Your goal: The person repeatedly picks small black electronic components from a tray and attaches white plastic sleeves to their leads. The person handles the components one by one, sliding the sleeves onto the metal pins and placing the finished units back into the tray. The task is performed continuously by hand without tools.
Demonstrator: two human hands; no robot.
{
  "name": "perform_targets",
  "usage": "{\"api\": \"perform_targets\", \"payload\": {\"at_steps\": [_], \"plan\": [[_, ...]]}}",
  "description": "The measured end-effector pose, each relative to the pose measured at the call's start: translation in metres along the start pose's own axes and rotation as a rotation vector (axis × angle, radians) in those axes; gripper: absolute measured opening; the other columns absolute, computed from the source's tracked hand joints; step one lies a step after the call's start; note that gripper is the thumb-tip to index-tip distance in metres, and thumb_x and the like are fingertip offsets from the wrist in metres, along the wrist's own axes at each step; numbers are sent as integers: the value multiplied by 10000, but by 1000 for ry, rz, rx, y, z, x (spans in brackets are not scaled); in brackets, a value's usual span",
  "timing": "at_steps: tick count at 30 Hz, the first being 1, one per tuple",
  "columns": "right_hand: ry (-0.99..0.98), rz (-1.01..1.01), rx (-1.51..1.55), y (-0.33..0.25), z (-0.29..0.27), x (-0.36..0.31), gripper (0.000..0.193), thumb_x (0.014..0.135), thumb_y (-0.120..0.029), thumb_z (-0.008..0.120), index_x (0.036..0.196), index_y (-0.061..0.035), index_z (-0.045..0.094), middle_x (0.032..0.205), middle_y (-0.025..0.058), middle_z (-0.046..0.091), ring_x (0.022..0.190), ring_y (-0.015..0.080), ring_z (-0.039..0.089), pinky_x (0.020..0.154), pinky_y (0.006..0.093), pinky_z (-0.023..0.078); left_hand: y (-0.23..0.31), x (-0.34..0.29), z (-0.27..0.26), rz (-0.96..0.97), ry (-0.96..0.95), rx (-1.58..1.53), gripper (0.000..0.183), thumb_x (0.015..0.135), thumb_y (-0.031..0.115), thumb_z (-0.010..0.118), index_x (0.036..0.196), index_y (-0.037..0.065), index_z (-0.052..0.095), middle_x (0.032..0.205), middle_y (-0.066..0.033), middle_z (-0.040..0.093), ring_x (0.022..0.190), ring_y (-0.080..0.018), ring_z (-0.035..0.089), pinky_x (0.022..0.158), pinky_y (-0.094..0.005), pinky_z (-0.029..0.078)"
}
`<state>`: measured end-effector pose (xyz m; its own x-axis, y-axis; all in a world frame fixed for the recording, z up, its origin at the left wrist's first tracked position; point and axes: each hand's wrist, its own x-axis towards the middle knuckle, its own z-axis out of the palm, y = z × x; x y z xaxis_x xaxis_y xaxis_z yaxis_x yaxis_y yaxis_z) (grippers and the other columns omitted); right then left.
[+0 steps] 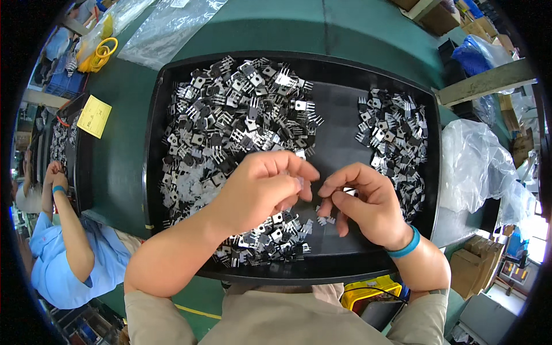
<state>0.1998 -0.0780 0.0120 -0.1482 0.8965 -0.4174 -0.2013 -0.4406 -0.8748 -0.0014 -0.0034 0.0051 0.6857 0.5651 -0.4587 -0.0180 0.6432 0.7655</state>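
Head view: a right hand (371, 206) is pinching a partly hidden transistor (350, 192), long axis unclear, just right of the left hand (261, 188), whose curled fingers are obscuring any grip, above a black tray (340, 123).

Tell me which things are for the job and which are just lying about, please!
Seem part of the job:
- left hand
- right hand
- black tray
- big pile of parts
- small pile of parts

Seem just lying about:
- yellow note
- crumpled clear bag
- cardboard
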Motion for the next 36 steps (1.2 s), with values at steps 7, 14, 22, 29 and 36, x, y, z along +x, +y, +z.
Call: {"api": "perform_targets", "payload": {"at_steps": [7, 14, 22, 29, 36], "plan": [[-629, -561, -1197, 30, 9, -6, 277, 758, -114, 667, 1028, -87, 613, 845, 61, 535, 682, 227, 601, 542, 344, 502, -5, 4, 1, 140, -6, -50, 224, 905, 20, 561, 1128, 0, 584, 930, -152, 659, 568, -23, 449, 471, -155, 344], [-618, -571, -1149, 53, 22, -6, 162, 777, -104, 649, 891, -66, 541, 888, 61, 534, 678, 229, 603, 538, 358, 501, -3, 3, 1, 98, -12, -36, 230, 902, 18, 573, 1130, 2, 591, 930, -127, 656, 588, -23, 456, 470, -162, 346], [-402, -394, -547, 13, 11, -10, 184, 773, -4, 617, 955, -4, 591, 853, 114, 623, 663, 247, 606, 604, 335, 492, -5, 2, 3, 129, 16, 56, 209, 891, 14, 606, 1100, 6, 614, 926, -74, 665, 610, -3, 457, 492, -152, 347], [42, -645, -650, 2, 4, -16, 319, 742, 54, 644, 1054, -4, 601, 820, 113, 612, 609, 191, 578, 536, 284, 463, -1, 0, 5, 112, 10, 208, 117, 851, 13, 656, 966, 1, 672, 822, -8, 625, 681, -28, 535, 576, -181, 397], [116, -839, -890, -5, 2, -11, 337, 746, 83, 640, 1058, -43, 649, 860, 114, 586, 640, 236, 608, 548, 314, 500, -7, 1, 6, 330, 4, 531, 119, 805, 39, 667, 908, -13, 702, 836, -68, 647, 768, -117, 608, 713, -256, 482]]}}
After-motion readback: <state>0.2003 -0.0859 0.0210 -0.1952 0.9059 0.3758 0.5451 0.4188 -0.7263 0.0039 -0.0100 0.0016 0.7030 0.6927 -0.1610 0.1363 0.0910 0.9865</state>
